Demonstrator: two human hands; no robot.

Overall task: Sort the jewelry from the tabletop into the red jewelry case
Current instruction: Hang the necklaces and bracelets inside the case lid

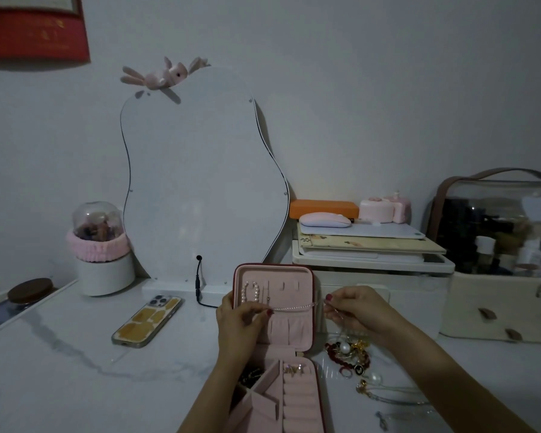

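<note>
Pink lining showed inside the open jewelry case (275,310), its lid upright on a marble desk (75,370). A thin chain (292,307) stretched across the lid, the left hand (241,323) and right hand (353,310) each with fingers pinched on one end. More jewelry (350,357) lay heaped just right of the case, a phone (147,321) to its left.

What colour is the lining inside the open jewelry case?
Pink lining, seen in the head view.

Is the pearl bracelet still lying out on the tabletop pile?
No, the pearl bracelet already hangs inside the upright lid of the case.
</note>
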